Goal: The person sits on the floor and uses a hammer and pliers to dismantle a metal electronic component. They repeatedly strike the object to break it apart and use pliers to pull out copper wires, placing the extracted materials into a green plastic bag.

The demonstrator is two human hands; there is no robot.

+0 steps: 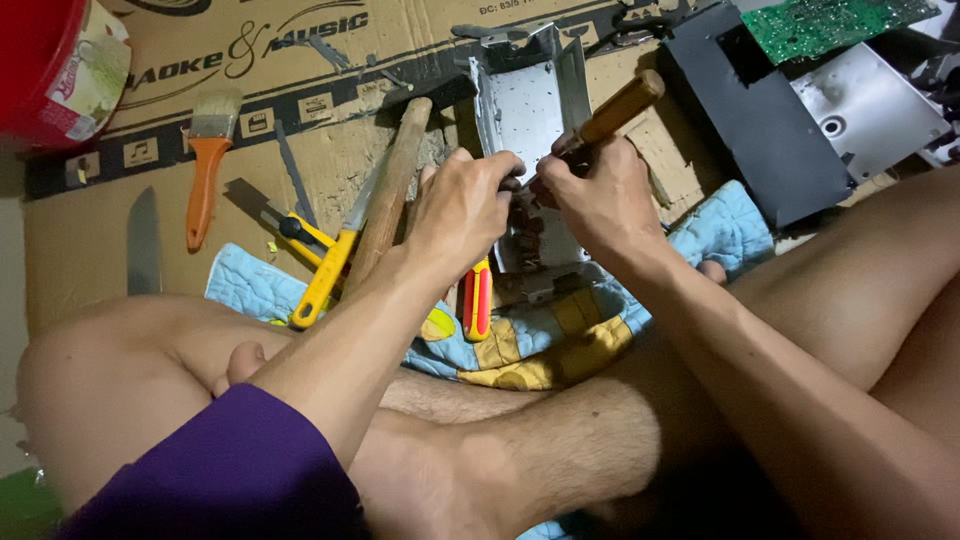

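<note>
A flattened cardboard sheet [330, 140] covers the floor, carrying a paintbrush [207, 160], hammer [395, 180], metal casing [528, 110] and quilted cloth [560, 330].

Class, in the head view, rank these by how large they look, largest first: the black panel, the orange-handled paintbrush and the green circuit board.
1. Black panel
2. Paintbrush and circuit board: too alike to rank, since the frame edge cuts off the board.

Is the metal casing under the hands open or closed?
Open. The metal casing lies with its bare inside facing up, side walls standing, no cover on it. Both the left hand and right hand work inside it.
</note>
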